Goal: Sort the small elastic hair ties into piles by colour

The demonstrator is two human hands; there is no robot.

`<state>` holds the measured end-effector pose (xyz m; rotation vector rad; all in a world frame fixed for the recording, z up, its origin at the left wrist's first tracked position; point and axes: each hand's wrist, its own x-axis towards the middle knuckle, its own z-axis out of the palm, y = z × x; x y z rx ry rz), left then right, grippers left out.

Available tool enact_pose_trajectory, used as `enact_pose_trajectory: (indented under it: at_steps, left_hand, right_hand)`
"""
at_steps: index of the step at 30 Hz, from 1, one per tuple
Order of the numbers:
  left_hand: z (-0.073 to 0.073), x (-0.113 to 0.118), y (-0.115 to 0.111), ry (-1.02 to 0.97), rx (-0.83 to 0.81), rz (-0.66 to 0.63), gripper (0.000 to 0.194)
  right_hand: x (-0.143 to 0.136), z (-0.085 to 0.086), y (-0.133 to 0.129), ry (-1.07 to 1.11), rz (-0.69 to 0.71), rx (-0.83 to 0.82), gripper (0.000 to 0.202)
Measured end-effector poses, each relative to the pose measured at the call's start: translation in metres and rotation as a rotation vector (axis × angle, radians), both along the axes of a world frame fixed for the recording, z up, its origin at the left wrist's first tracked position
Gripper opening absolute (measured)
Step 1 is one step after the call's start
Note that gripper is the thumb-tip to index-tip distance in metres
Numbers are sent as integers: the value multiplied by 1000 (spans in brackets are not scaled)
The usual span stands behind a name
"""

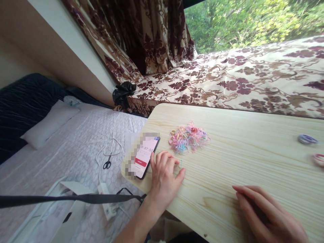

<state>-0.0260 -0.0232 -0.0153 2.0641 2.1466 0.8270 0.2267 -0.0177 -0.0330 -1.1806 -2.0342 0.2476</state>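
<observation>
My left hand [165, 173] rests on the light wooden table [220, 162], its fingers apart. A small pale green elastic band [180, 163] lies between its index finger and thumb. Just beyond is a tangled pile of pastel elastic hair ties [188, 136], mostly pink, with some yellow, blue and red. The left fingertips reach close to a phone [144, 158] showing a running timer. My right hand [270, 214] is over the near right of the table, thumb and index finger pressed together at the tips; nothing shows between them.
At the table's right lie a purple bundle of bands [307, 139] and a pink one [319, 159]. Left is a bed [83, 135] with scissors [107, 164], a cable and a power strip [107, 202]. A dark strap [76, 199] crosses the lower left. Behind is a floral-covered sill [215, 81].
</observation>
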Motion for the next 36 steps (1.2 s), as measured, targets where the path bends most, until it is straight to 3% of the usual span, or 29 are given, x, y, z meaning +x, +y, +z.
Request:
enact_pose_trajectory:
  at_steps: [8,15,24,28,36]
  left_hand:
    - [12,0,7,89,-71,-14,17]
    - [12,3,10,159,-84,-19,21]
    - [13,37,-1,-72,-50,-289,16]
    - [26,55,-8,-99,-86,-401,17]
    - [67,93,-19,-77,76,-563,19]
  right_hand:
    - [9,-10,-3,-12,24,-85,17]
    - [7,-7,-3,-5,24,-97,16]
    - [-5,3,-4,108,-29,-105,20]
    - [-10,16,-9,116,-12,-98,24]
    - [11,46,-33,193,-48,-86,23]
